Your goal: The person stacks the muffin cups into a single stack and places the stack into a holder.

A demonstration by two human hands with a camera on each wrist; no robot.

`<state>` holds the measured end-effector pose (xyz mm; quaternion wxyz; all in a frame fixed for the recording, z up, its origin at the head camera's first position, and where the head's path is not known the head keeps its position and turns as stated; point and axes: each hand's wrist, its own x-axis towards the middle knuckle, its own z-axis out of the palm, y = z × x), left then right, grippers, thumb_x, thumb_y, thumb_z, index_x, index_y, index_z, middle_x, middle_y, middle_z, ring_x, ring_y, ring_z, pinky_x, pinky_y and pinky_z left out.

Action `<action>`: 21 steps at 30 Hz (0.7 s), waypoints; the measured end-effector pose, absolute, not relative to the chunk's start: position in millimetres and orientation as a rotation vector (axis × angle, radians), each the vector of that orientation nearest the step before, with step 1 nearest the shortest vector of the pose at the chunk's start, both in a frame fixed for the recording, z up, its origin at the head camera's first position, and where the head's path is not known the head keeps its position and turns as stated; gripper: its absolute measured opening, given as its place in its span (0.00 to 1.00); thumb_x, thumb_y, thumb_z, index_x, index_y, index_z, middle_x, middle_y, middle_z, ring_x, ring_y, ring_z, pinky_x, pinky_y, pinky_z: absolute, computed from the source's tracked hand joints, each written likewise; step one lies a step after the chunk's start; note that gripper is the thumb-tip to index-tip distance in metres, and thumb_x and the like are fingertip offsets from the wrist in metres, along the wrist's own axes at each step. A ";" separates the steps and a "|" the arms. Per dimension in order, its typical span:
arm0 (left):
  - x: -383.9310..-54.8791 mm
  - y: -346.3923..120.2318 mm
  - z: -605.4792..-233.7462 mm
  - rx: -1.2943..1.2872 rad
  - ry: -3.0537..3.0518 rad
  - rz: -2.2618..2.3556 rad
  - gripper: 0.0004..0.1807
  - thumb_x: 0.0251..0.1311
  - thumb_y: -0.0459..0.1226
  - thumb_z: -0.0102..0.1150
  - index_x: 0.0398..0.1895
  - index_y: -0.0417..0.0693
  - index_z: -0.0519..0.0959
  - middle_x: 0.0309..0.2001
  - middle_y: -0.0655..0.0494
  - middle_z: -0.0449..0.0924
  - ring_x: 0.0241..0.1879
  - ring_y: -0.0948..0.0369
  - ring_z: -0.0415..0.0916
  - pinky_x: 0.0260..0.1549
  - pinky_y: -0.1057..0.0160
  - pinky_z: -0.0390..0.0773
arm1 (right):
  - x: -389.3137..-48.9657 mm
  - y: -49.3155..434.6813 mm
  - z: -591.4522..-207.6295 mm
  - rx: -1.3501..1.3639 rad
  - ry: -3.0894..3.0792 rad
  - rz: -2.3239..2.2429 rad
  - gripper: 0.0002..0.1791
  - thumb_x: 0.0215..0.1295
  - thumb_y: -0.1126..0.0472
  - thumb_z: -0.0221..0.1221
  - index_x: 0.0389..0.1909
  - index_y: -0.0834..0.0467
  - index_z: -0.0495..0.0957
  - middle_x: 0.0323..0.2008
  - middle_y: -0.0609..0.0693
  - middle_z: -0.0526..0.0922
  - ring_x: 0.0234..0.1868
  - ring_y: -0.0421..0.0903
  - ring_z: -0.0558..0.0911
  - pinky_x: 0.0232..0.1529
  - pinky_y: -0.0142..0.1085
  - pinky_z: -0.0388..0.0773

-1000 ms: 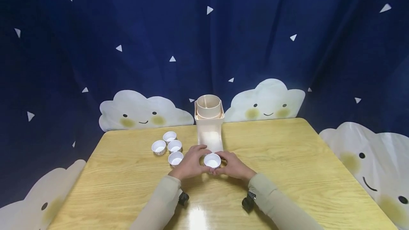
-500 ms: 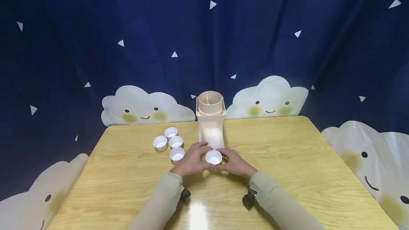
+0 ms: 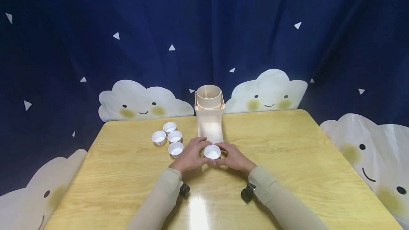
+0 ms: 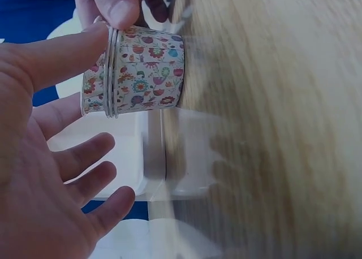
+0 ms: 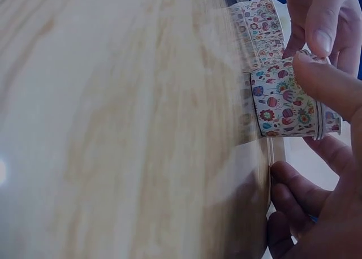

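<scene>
Over the last second the head camera's view has tipped downward, so the desk [image 3: 287, 159], the beige container [image 3: 209, 118] at its far side, the paper cups [image 3: 175, 149] to the left and the hands [image 3: 192, 155] with their held cup [image 3: 212, 152] all show higher up than before. The white "sweet" lettering on the blue curtain [image 3: 143, 27], visible a second ago and clipped half a second ago, is now out of sight. A slight drift of the scene to the right has reversed, back toward the left.
</scene>
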<state>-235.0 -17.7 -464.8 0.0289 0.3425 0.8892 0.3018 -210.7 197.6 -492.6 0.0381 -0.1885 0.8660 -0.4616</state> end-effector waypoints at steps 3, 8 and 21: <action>-236.0 -18.9 -464.3 1.041 2.755 0.900 0.35 0.51 0.51 0.73 0.63 0.51 0.76 0.71 0.42 0.67 0.72 0.42 0.62 0.68 0.40 0.66 | -211.5 196.6 -489.9 -0.567 2.656 -1.414 0.32 0.52 0.56 0.74 0.59 0.56 0.77 0.56 0.53 0.81 0.61 0.54 0.77 0.68 0.54 0.72; -236.8 -20.7 -462.4 1.040 2.763 0.884 0.35 0.51 0.52 0.73 0.62 0.50 0.77 0.70 0.42 0.68 0.71 0.42 0.62 0.68 0.39 0.66 | -212.3 195.8 -487.8 -0.545 2.658 -1.376 0.31 0.53 0.55 0.74 0.59 0.54 0.77 0.56 0.52 0.81 0.62 0.54 0.76 0.67 0.56 0.72; -237.6 -34.3 -454.0 0.968 2.776 0.977 0.35 0.52 0.46 0.71 0.64 0.46 0.74 0.70 0.43 0.68 0.72 0.42 0.61 0.70 0.37 0.62 | -213.6 197.2 -489.8 -0.570 2.630 -1.393 0.31 0.53 0.56 0.73 0.59 0.55 0.77 0.56 0.53 0.80 0.63 0.56 0.76 0.68 0.56 0.71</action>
